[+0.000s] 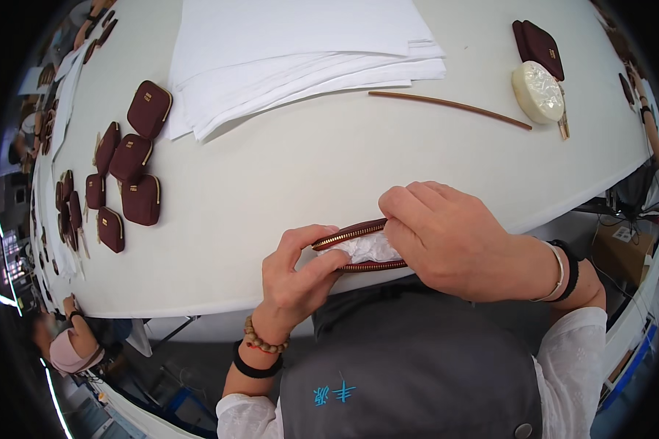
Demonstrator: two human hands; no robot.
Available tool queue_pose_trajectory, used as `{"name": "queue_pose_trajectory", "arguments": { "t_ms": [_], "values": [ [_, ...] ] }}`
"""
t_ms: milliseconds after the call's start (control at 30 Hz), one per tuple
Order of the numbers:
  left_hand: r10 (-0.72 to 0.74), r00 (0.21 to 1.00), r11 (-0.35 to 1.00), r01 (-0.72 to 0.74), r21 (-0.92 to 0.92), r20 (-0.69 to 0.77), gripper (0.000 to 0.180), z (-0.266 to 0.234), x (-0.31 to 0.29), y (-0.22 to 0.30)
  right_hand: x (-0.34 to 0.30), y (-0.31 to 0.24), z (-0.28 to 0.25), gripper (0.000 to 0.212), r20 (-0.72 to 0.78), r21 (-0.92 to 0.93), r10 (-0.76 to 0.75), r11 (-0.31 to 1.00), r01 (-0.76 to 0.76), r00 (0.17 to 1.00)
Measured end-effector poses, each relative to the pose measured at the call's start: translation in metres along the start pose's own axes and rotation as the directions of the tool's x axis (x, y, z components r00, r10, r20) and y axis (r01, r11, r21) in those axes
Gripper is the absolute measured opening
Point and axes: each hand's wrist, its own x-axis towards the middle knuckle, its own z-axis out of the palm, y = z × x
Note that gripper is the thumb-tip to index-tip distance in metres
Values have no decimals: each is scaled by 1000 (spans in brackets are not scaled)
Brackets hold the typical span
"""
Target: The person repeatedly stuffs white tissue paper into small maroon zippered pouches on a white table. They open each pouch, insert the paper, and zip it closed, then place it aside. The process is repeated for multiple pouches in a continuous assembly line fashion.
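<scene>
A dark maroon zippered pouch [360, 233] is held at the table's front edge, its gold-toothed zipper undone and its mouth gaping. Crumpled white paper [366, 249] fills the opening. My left hand [298, 267] grips the pouch's left end, thumb on the near side by the paper and fingers on the far side. The right hand [447, 238] is closed over the pouch's right end, its fingers bent down at the mouth. What those fingertips pinch is hidden behind the hand.
Several finished-looking maroon pouches [131, 157] lie at the left. A stack of white paper sheets [300, 58] covers the far middle. A thin brown stick [447, 107] lies beyond my right hand. Near two maroon pouches [540, 47] sits a cream round object [537, 91]. Other people work along the sides.
</scene>
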Motion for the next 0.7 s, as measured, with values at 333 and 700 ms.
{"name": "queue_pose_trajectory", "arguments": {
  "t_ms": [333,700],
  "values": [
    [-89,993,975,103,-197,79,17,-5,1,10,-31,12,24,17,-123,513,367,819,-257,922],
    [-355,924,780,376,-501,141,25,12,0,20,-38,9,37,19,-94,605,458,732,-315,884]
  ]
}}
